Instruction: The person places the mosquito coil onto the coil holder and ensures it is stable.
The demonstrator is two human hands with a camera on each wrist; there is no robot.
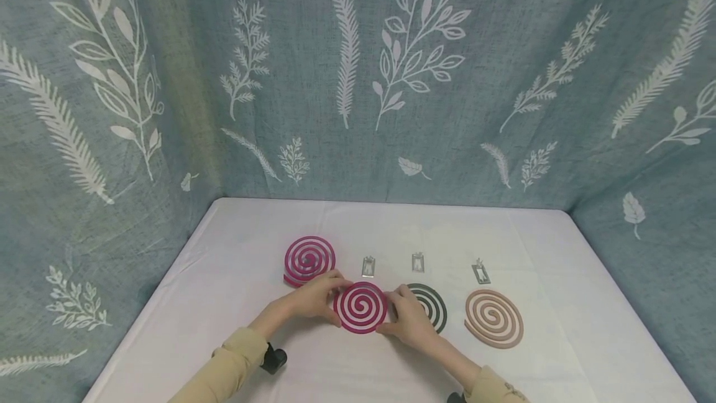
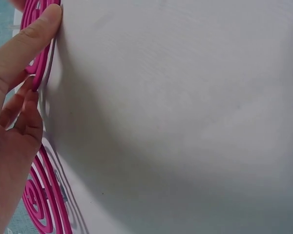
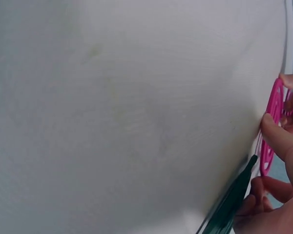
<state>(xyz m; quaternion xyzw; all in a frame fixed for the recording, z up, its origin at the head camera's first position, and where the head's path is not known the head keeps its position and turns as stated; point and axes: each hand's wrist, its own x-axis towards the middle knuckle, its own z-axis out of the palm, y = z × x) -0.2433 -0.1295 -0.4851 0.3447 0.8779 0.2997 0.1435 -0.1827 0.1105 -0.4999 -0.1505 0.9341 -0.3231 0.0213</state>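
Observation:
Both hands hold a magenta mosquito coil point(image 1: 362, 306) by its opposite edges, close over the white table. My left hand point(image 1: 317, 296) pinches the left edge between thumb and fingers. On the other side, the right hand point(image 1: 413, 323) pinches the right edge. A second magenta mosquito coil point(image 1: 309, 259) lies behind the left hand, a bit of metal showing near its centre. The dark green mosquito coil point(image 1: 437, 305) is partly hidden by the right hand; its edge also shows in the right wrist view. Farther right lies an orange-brown mosquito coil point(image 1: 494, 317).
Small metal coil stands line the far side of the coils: a left one point(image 1: 368, 267), a middle one point(image 1: 417, 262) and a right one point(image 1: 480, 272). The white table point(image 1: 313, 372) reaches back to a blue-green leaf-patterned curtain point(image 1: 358, 160).

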